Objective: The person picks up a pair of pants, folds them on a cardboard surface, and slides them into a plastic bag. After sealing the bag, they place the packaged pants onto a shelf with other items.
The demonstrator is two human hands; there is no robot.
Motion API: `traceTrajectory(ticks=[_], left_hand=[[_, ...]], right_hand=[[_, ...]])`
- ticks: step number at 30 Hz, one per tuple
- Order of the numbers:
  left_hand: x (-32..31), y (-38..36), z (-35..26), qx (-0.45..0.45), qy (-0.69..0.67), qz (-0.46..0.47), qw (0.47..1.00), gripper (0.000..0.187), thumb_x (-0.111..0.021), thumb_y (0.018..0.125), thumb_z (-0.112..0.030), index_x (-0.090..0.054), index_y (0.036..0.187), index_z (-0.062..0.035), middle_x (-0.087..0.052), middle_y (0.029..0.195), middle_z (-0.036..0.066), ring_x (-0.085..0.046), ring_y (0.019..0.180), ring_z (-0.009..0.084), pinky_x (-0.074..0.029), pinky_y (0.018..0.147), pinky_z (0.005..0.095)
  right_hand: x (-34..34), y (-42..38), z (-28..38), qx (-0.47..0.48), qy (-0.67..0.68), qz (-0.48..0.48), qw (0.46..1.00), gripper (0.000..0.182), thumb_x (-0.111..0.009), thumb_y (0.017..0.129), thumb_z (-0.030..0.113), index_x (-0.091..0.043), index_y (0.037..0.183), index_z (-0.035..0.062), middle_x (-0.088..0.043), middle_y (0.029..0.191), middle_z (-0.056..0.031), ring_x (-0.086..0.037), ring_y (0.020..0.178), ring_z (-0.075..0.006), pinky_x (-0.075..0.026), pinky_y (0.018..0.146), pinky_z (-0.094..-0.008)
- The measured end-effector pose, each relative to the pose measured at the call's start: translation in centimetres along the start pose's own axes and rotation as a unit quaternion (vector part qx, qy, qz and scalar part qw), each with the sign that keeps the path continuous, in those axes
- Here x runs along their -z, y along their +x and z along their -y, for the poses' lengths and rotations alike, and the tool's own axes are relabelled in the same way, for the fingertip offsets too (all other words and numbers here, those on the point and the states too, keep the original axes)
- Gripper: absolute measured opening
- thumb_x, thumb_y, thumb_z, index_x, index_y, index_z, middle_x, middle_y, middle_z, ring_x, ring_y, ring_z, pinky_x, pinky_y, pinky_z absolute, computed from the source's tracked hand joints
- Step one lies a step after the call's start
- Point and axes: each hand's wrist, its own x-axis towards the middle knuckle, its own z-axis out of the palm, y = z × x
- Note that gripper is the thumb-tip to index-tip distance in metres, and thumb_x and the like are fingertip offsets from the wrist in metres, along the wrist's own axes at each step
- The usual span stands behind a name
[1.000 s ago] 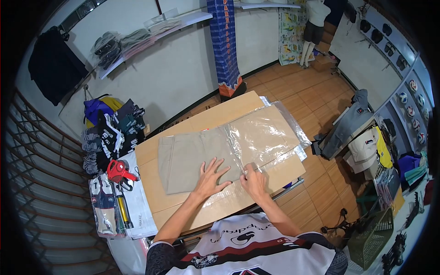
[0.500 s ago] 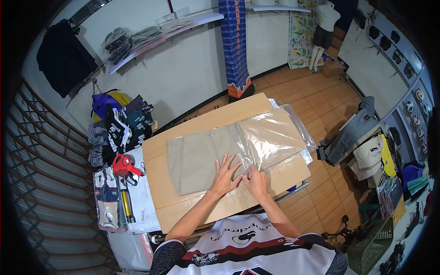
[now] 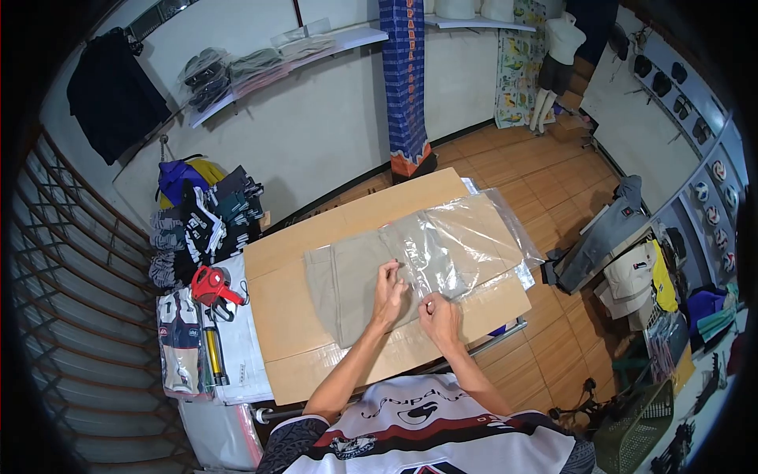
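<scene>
One right hand pinching clear plastic bag, one left hand half-curled over beige garment, its hold unclear

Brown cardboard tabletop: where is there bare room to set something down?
Bare cardboard lies between the folded beige garment and the white sheet under the red tool; another strip borders the garment's far edge. It's crowded where garment, clear plastic bag, left hand and right hand meet.

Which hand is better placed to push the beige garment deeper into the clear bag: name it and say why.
Left, I judge: the left hand is over the beige garment, by the clear bag's mouth. The right hand seems to pinch the bag's near edge, better for steadying.
</scene>
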Motion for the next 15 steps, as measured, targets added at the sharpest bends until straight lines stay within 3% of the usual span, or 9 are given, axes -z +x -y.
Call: traceTrajectory(ticks=[4,7,11,15], left_hand=[[2.5,-2.2,-2.3,-0.027,0.106,-0.02,0.994,0.053,-0.063,0.089,-0.007,-0.045,0.139,-0.0058,-0.044,0.151,0.02,-0.041,0.145,0.0342,-0.043,0.11,0.0455],[5.8,-4.2,-6.7,-0.112,0.415,-0.027,0.903,0.054,-0.069,0.086,-0.009,-0.051,0.136,-0.0049,-0.049,0.145,0.023,-0.044,0.141,0.0402,-0.04,0.114,0.0512],[9.5,-7.0,-7.2,-0.082,0.539,-0.124,0.829,0.054,-0.075,0.086,-0.016,-0.054,0.134,-0.003,-0.042,0.147,0.03,-0.041,0.139,0.0485,-0.034,0.118,0.0533],[9.4,-8.7,-5.4,-0.054,0.526,-0.14,0.837,0.054,-0.074,0.087,-0.018,-0.054,0.135,-0.0016,-0.033,0.151,0.035,-0.033,0.144,0.0547,-0.031,0.12,0.0553]], right_hand=[[0.4,-0.3,0.0,-0.002,0.005,0.001,1.0,0.012,-0.069,0.088,0.018,-0.071,0.092,0.0068,-0.07,0.069,-0.0159,-0.069,0.068,-0.0403,-0.051,0.063,-0.0516],[0.5,-0.3,0.1,-0.012,0.01,0.011,1.0,0.012,-0.069,0.088,0.019,-0.071,0.092,0.0073,-0.069,0.068,-0.0157,-0.069,0.067,-0.0402,-0.051,0.062,-0.0516],[0.4,-0.5,0.0,0.002,0.008,0.009,1.0,0.012,-0.07,0.088,0.019,-0.071,0.091,0.0072,-0.069,0.067,-0.0156,-0.069,0.066,-0.0401,-0.051,0.061,-0.0513],[0.2,-0.5,-0.2,0.013,0.009,0.008,1.0,0.011,-0.07,0.089,0.018,-0.071,0.091,0.0072,-0.069,0.067,-0.0157,-0.069,0.066,-0.0401,-0.051,0.061,-0.051]])
